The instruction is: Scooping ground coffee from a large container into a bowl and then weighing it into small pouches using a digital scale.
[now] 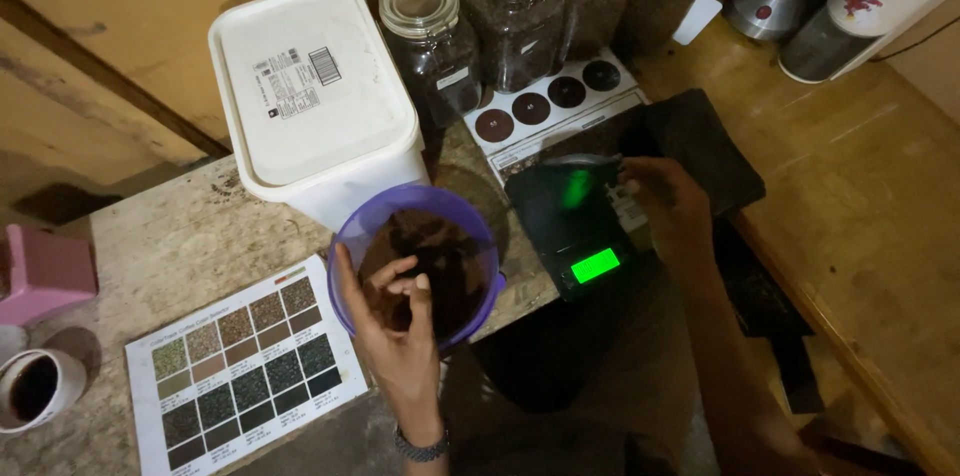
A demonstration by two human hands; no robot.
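My left hand (395, 321) reaches into a purple plastic bowl (352, 226) that holds dark brown ground powder (445, 246); my fingers are pinched together over the powder. My right hand (670, 206) rests at the far edge of a small black digital scale (560, 211) with a lit green display (595, 265). The fingers touch a dark flat piece on the scale's platform. The bowl stands just left of the scale on a worn wooden table (170, 246).
A large white lidded tub (310, 96) stands behind the bowl. Three glass jars of dark beans (520, 16) line the back. A colour chart sheet (245, 361), a cup of dark liquid (35, 386) and a pink box (45, 271) lie left. Two grinders (850, 6) stand far right.
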